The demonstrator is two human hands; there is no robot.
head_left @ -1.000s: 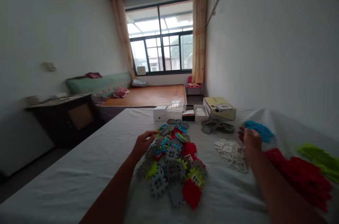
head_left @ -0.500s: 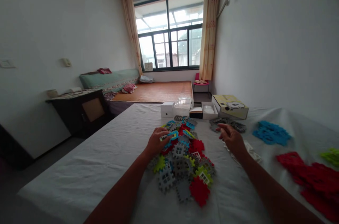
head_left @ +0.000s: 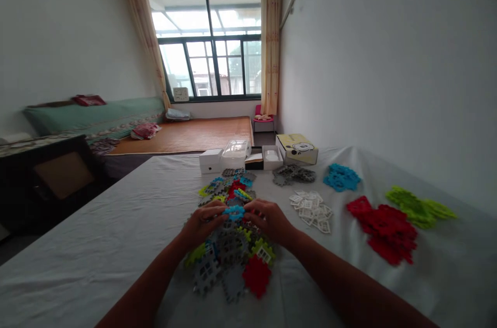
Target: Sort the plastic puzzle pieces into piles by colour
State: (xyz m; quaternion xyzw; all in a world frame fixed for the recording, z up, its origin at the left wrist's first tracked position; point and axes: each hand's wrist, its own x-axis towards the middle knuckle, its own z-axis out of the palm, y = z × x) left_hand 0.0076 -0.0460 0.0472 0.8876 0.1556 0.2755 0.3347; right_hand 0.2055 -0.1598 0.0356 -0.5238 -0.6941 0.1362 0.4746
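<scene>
A blue interlocking building tile (head_left: 234, 212) with notched edges is held up over a mixed heap of such tiles (head_left: 231, 246). My left hand (head_left: 202, 222) pinches its left edge between thumb and fingers. On its right edge, the fingers of my right hand (head_left: 272, 219) are closed as well. Grey, red, lime green and blue pieces overlap in the heap below, among them a red tile (head_left: 257, 276) at its near end. Part of the heap is hidden behind my hands.
Sorted piles lie to the right: grey tiles (head_left: 294, 175), white window frames (head_left: 311, 210), blue tiles (head_left: 341, 178), red tiles (head_left: 388, 232) and lime green tiles (head_left: 419, 207). A yellow box (head_left: 297, 149), a clear plastic container (head_left: 236, 150) and small boxes line the table's far edge.
My right hand has come in from the right-hand piles to meet my left at the blue tile. The tile has moved nearer to me. The view has turned right.
</scene>
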